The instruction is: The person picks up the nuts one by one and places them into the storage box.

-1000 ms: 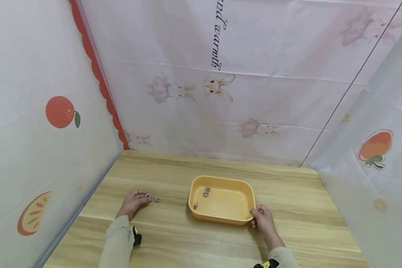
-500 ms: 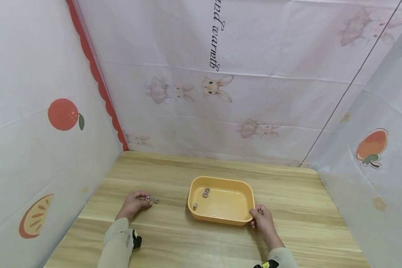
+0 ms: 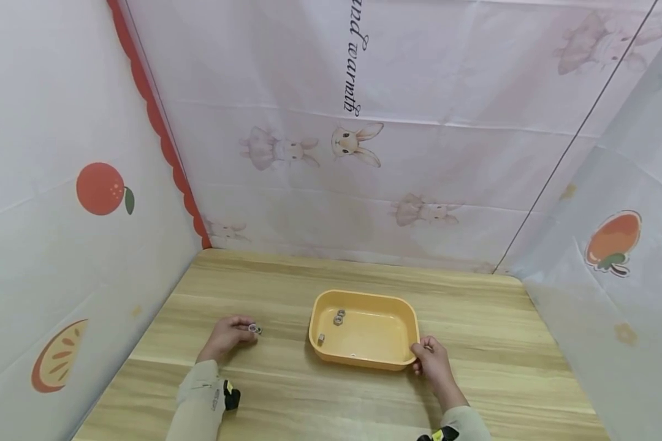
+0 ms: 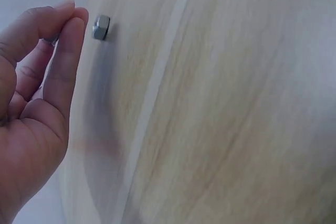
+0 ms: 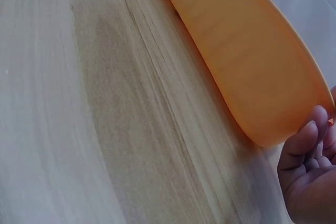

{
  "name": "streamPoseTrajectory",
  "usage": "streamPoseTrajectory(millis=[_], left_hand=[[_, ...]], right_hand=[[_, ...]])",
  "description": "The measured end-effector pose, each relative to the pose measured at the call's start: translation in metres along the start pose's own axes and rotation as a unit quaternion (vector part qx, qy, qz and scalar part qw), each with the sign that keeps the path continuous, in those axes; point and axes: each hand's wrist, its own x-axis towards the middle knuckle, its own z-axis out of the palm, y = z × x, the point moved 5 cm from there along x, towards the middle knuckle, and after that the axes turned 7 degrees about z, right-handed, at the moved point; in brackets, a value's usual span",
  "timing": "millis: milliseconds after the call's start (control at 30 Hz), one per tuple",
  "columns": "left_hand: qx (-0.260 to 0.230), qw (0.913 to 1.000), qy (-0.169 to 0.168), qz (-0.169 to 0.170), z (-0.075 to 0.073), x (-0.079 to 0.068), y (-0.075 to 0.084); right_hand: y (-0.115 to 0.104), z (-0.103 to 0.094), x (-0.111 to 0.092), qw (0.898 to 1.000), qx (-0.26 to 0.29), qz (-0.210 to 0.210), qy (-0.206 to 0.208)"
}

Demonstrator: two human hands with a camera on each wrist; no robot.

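Note:
My left hand pinches a metal hex nut between thumb and fingers, over the left part of the table. Just beyond the fingertips a second nut lies on the wood in the left wrist view. In that view the fingers hide most of the pinched nut. With thumb and curled fingers my right hand grips the near right corner of a yellow rectangular tray. Inside the tray, two nuts sit together toward the far left, and another nut rests near its left wall.
The pale wooden table runs back to a wall covered in a rabbit-print cloth. Fruit-print cloth walls stand at the left and right sides.
Holding its nut, my left hand has shifted slightly right, up to the nut lying on the table. My right hand stays at the tray corner.

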Motion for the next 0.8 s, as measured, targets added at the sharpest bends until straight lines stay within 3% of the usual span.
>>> streamPoseTrajectory(millis=[167, 600, 800], left_hand=[[-0.016, 0.9999, 0.004, 0.0, 0.01, 0.001, 0.001], [0.024, 0.9997, 0.009, -0.001, 0.038, 0.003, 0.008], [0.02, 0.9997, -0.012, 0.001, 0.05, 0.006, 0.013]], right_hand=[[-0.001, 0.0, -0.001, 1.0, -0.001, -0.001, 0.002], [0.0, -0.001, -0.002, 1.0, -0.002, -0.001, -0.001], [0.0, 0.0, -0.001, 1.0, 0.0, 0.0, -0.001]])
